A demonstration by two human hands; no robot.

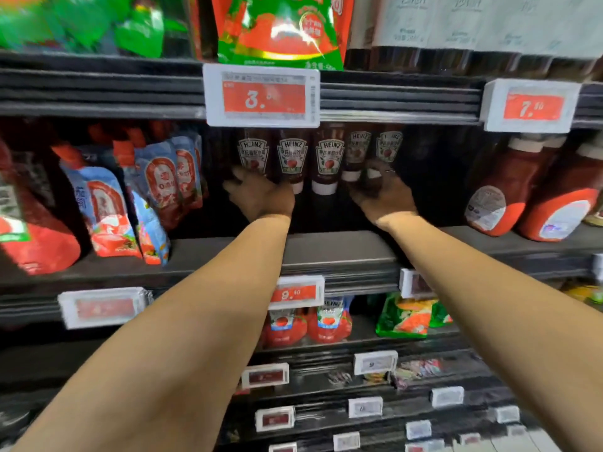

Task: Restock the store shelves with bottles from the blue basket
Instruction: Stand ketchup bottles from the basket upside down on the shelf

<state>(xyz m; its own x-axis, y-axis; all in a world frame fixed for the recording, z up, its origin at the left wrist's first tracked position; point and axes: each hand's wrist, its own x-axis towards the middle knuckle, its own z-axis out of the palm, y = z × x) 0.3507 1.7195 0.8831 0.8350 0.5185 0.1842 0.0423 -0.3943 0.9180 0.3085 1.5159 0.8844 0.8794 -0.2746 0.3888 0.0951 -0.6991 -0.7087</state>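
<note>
Several Heinz ketchup bottles stand cap-down in a row at the back of the middle shelf [342,246]. My left hand [261,194] reaches in and its fingers wrap the lower part of the leftmost bottle [253,151]. Beside it stand two more bottles [292,158] [329,158]. My right hand [381,194] curls round the white cap end of the rightmost bottle [388,148], next to another bottle [357,151]. The blue basket is out of view.
Blue and red sauce pouches [156,187] stand left of the bottles; large red ketchup bottles [509,187] stand to the right. Price tags [262,96] hang from the upper shelf edge above the hands. Lower shelves hold more pouches [306,324] and green packets [408,318].
</note>
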